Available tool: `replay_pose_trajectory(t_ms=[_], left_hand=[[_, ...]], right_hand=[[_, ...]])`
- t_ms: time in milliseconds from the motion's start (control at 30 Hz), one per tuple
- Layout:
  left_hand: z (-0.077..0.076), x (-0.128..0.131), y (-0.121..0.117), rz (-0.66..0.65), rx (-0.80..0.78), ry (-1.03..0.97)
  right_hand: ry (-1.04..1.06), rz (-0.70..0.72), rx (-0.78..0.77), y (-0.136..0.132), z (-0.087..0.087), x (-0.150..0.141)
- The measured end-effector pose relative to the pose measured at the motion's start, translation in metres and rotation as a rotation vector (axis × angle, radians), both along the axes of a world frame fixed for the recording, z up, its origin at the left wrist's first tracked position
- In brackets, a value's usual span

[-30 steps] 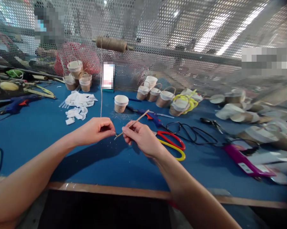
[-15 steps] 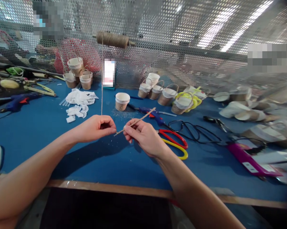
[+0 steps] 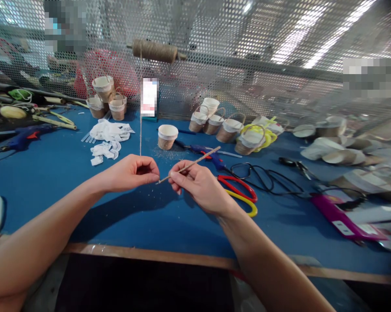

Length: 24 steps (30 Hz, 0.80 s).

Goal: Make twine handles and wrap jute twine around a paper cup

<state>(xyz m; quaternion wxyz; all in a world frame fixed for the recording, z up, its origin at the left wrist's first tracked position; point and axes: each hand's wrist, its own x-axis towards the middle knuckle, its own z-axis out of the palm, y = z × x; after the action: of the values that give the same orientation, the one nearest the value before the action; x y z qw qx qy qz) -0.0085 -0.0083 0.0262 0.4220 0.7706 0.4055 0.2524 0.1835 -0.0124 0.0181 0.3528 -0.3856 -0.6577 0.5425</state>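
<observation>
Between finger and thumb, my right hand (image 3: 193, 182) holds a thin tan stick (image 3: 203, 157), apparently wrapped in twine, which slants up to the right. My left hand (image 3: 140, 173) is closed in a pinch at the stick's lower end. Jute twine (image 3: 141, 130) hangs taut from a roll (image 3: 154, 50) and runs down behind my left hand, which appears to grip it; the grip itself is hidden. Beyond the hands stands a small paper-and-burlap cup (image 3: 167, 137). Scissors (image 3: 241, 190) with red and yellow handles lie beside my right wrist.
White lace strips (image 3: 109, 132) lie left of the cup. Small handled baskets (image 3: 229, 130) stand at the back. Blue glue guns (image 3: 211, 156) lie on both sides, with a black cable (image 3: 270, 182). A purple box (image 3: 341, 219) sits right. Perforated metal mesh (image 3: 215, 43) closes the back.
In my right hand the stick reaches a little farther out to the upper right. Both hands keep nearly the same place, and the view has shifted slightly.
</observation>
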Motion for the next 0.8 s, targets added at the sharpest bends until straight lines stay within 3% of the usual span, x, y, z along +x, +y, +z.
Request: replay_pose_trajectory(t_ms=[500, 800], left_hand=[[0.0002, -0.0017, -0.0001, -0.104, -0.085, -0.054], [-0.0004, -0.0022, -0.0001, -0.105, -0.073, -0.062]], right_hand=[[-0.029, 0.059, -0.030, -0.0019, 0.0023, -0.0004], [0.163, 0.098, -0.219, -0.0030, -0.0016, -0.0011]])
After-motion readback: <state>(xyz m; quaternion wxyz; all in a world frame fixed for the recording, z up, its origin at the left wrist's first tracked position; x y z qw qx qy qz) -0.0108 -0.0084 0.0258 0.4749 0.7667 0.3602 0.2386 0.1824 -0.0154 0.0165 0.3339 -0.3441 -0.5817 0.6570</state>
